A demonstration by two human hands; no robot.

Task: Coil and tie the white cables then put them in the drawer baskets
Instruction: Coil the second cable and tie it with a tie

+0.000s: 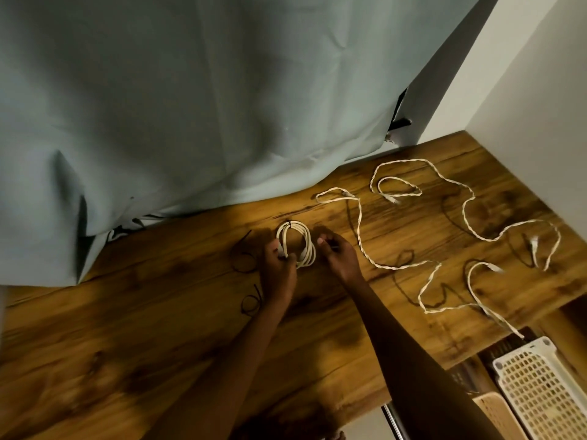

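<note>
A coiled white cable [300, 242] stands on the wooden table [127, 344]; a black tie crosses its top. My left hand [279, 268] grips the coil's left side. My right hand [338, 255] is just right of the coil, thumb and fingers pinching a thin dark tie end. Two long white braided cables lie loose to the right: one [359, 230] winds from the table's middle to the front, the other [467, 198] runs along the back right. A white perforated basket [540, 385] sits in the open drawer at the lower right.
Several black cable ties [251, 301] lie on the table left of my hands. A grey-blue curtain [190, 106] hangs over the table's back edge. A beige basket [495, 411] sits beside the white one. A white wall bounds the right side.
</note>
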